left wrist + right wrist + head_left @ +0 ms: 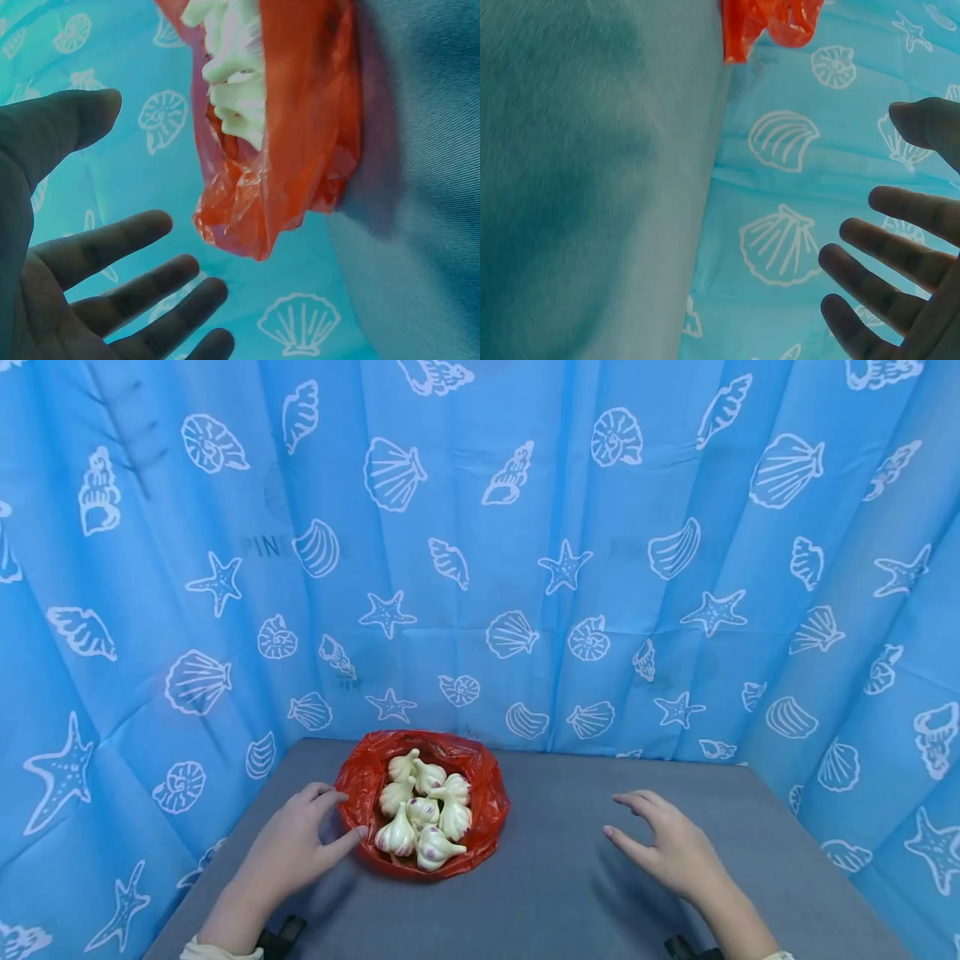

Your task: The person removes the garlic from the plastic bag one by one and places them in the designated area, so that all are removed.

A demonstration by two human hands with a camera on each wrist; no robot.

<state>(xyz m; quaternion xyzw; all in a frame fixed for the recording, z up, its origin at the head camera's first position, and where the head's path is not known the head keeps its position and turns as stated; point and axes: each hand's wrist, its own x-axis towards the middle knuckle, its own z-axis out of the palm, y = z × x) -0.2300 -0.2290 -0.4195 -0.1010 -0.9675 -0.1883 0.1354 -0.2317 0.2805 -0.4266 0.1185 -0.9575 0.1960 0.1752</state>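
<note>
A red plastic bag (pixel 491 810) with its mouth spread wide stands on the grey table, left of the middle. Several white garlic bulbs (pixel 422 812) with purple streaks lie heaped inside it. Just left of the bag hovers my left hand (pixel 300 839), thumb and fingers spread; the left wrist view shows a gap between the fingertips and the red bag (pixel 311 112). My right hand (pixel 667 843) hangs above the table, well to the right of the bag, holding nothing. In the right wrist view its fingers (pixel 900 259) are spread apart.
The grey tabletop (pixel 555 877) extends under both hands and the bag. A blue curtain (pixel 480 568) printed with white shells and starfish closes off the back and both sides. Dark straps (pixel 281 935) sit at the wrists.
</note>
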